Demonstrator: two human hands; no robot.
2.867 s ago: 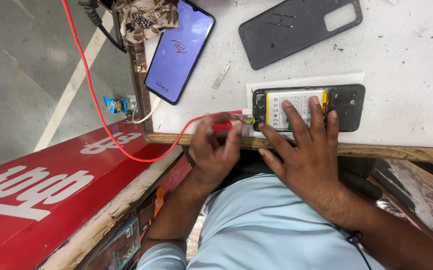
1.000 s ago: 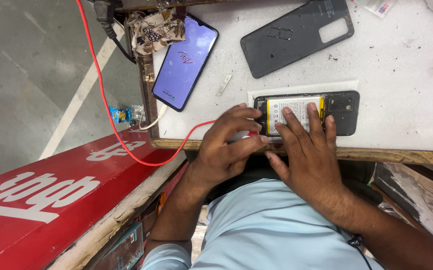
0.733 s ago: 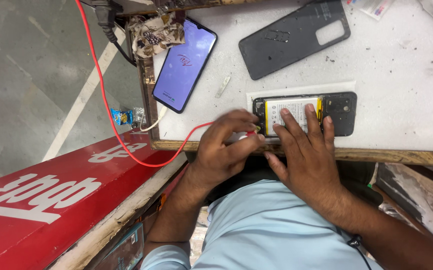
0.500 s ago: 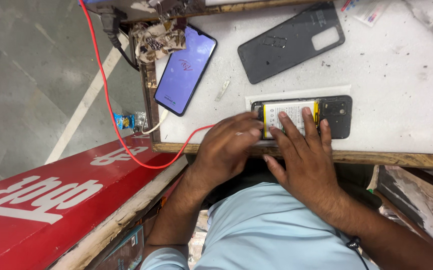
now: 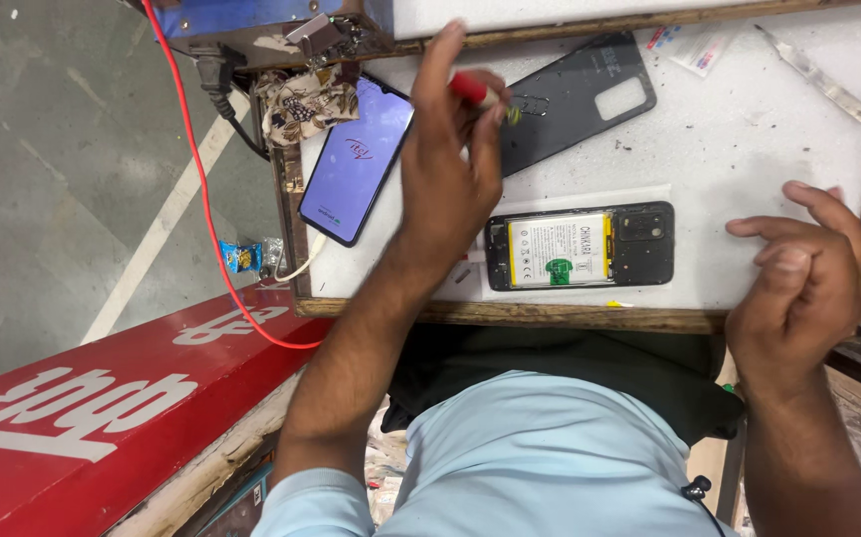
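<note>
Red-handled tool [image 5: 470,89] (tip toward the dark cover) lies crosswise in the gripping left hand [image 5: 445,184]; right hand [image 5: 803,288] loosely curled, empty.

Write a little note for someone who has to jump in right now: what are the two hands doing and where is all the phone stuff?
Left hand: raised over the bench, pinching a red-handled tool at its fingertips.
Right hand: off to the right, fingers curled, holding nothing that shows.
Opened phone: flat on a white sheet near the front edge of the white bench, back off, battery showing; no hand touches it.
Dark back cover: lying apart, behind the opened phone.
Second phone: screen lit, to the left.
Done: cover removed. Left: cover not yet back on; the inside work cannot be judged.
</note>
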